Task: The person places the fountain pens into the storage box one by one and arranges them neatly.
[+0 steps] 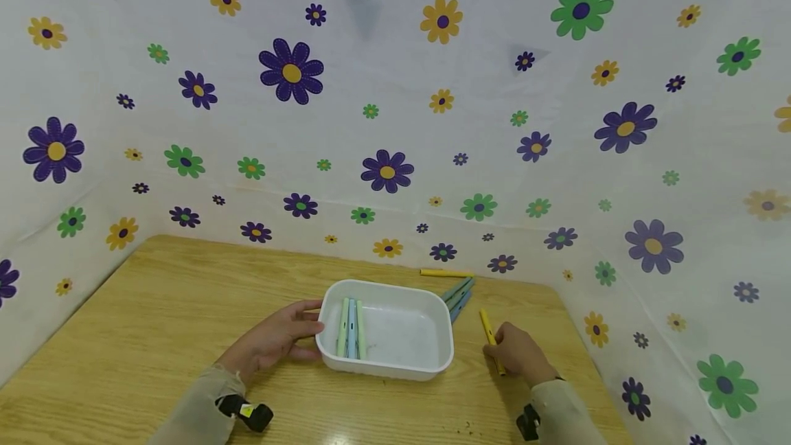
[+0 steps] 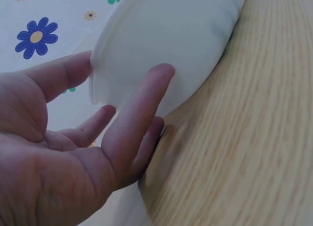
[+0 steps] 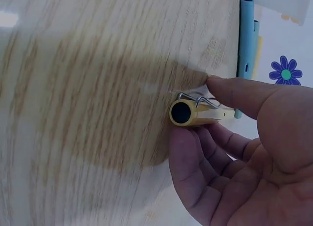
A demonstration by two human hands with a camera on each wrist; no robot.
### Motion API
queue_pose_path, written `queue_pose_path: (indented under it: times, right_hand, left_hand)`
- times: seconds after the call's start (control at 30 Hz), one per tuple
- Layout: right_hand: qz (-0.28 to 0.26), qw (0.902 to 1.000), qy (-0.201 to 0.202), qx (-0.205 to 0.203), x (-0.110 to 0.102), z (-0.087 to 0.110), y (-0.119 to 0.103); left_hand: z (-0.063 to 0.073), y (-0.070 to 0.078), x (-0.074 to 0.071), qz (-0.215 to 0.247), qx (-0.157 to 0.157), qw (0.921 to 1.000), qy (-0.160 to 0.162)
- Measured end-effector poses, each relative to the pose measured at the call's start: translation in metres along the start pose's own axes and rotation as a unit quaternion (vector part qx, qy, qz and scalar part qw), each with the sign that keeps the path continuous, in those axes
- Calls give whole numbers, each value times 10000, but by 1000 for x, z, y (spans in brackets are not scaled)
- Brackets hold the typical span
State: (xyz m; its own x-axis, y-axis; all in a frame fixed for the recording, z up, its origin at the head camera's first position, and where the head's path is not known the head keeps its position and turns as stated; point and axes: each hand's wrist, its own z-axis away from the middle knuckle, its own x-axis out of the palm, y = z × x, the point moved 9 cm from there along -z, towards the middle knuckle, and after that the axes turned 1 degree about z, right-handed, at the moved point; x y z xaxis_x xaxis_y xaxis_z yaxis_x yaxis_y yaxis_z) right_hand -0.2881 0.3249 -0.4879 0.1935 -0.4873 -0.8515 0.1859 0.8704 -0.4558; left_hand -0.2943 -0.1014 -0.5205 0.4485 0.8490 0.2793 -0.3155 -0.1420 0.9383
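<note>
A white tray (image 1: 395, 365) stands on the table, holding a light blue pen (image 1: 352, 328) between two light green pens (image 1: 342, 328) at its left end. My left hand (image 1: 281, 336) touches the tray's left side with fairly straight fingers; the left wrist view shows the thumb (image 2: 139, 108) against the wall. Right of the tray, a yellow pen (image 1: 487, 327) with a wire clip and a dark end is pinched by my right hand (image 1: 520, 350), low over the table. In the right wrist view, fingers lie along one side of this pen (image 3: 195, 113), thumb by the clip.
Beyond the tray's right end lie green pens (image 1: 457, 290) and a blue pen (image 1: 461, 306) side by side. Another yellow pen (image 1: 446, 272) lies near the table's back edge. White flower-printed cloth (image 1: 395, 136) encloses the wooden table (image 1: 235, 280) at the back and sides.
</note>
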Motion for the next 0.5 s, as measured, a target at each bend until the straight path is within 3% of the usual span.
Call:
queue_pose_path:
  times: [0.5]
  right_hand:
    - [-708, 9969, -318, 86, -4, 2, -4]
  left_hand:
    - [2, 2, 1, 44, 79, 10000, -40]
